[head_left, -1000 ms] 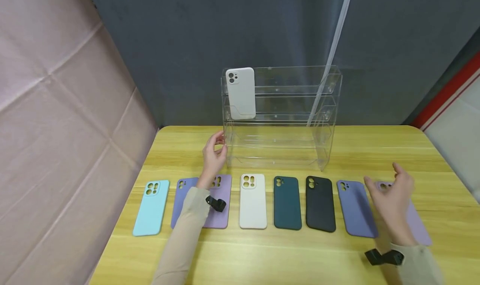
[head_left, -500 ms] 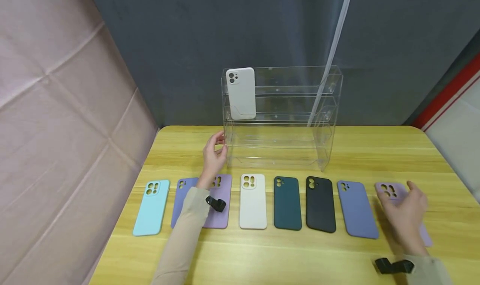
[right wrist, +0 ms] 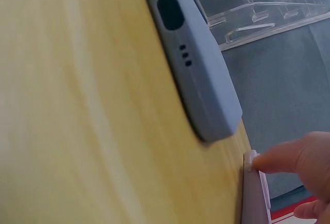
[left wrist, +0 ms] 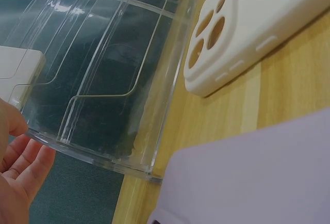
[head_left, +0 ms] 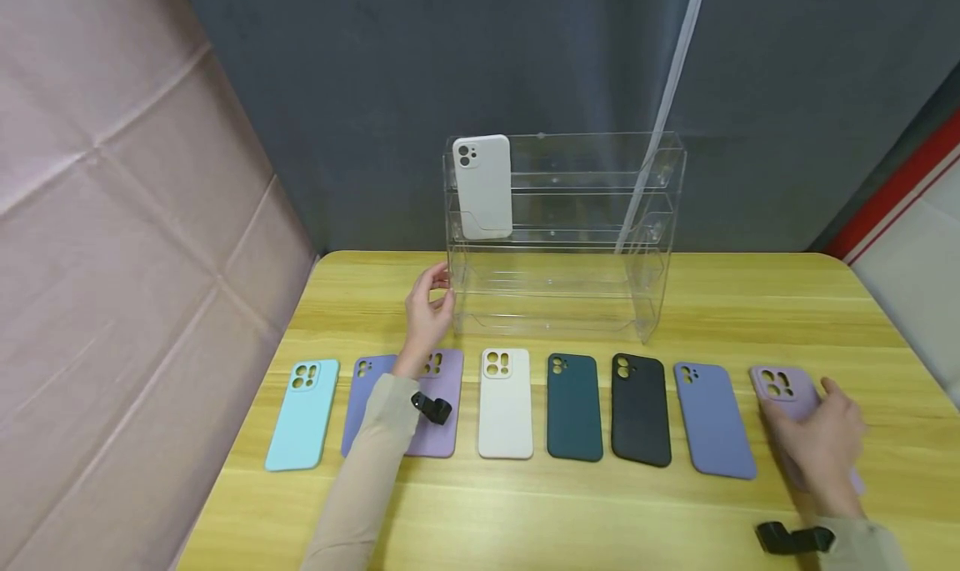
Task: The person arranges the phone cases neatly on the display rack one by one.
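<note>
My left hand (head_left: 429,313) pinches the left side edge of a clear tiered display stand (head_left: 555,317); the left wrist view shows the thumb and fingers (left wrist: 37,170) on either side of the panel. A white phone case (head_left: 486,194) leans upright in the stand's top tier, at its left end. Over at the far right, my right hand (head_left: 823,438) straddles a light purple phone case (head_left: 804,393) lying flat, covering its middle. Its thumb rests on the case's left edge, also seen in the right wrist view, and its other fingers reach round the right side.
A row of phone cases lies before the stand: turquoise (head_left: 302,421), two purple ones partly under my left forearm, white (head_left: 506,417), dark teal (head_left: 574,413), black (head_left: 641,413) and blue-violet (head_left: 716,425). A grey curtain (head_left: 337,96) hangs behind the table (head_left: 600,513).
My right hand has moved right and down from above the gap beside the blue-violet case onto the light purple case. My left hand stays at the stand's edge.
</note>
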Action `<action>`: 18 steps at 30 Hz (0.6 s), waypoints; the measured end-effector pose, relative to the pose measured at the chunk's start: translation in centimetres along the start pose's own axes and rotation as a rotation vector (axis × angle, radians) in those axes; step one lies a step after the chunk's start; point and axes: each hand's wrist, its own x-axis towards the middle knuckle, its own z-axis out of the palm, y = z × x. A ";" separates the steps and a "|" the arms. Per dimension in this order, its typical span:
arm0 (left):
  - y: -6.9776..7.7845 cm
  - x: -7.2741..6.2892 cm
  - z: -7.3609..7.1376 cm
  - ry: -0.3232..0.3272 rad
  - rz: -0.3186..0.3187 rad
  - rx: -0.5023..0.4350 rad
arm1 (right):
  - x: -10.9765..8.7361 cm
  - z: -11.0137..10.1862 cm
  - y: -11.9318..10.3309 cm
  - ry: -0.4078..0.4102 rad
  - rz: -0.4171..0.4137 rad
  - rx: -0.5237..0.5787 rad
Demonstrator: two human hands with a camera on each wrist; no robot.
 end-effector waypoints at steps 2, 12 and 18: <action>0.0 0.0 0.0 0.002 0.000 0.000 | 0.1 -0.1 0.0 -0.006 0.005 -0.019; 1.8 0.0 -0.1 0.002 -0.013 0.005 | 0.6 -0.4 -0.1 -0.105 0.069 -0.099; 3.9 -0.1 -0.5 -0.005 -0.004 0.006 | 1.0 -0.5 -0.1 -0.109 0.082 -0.113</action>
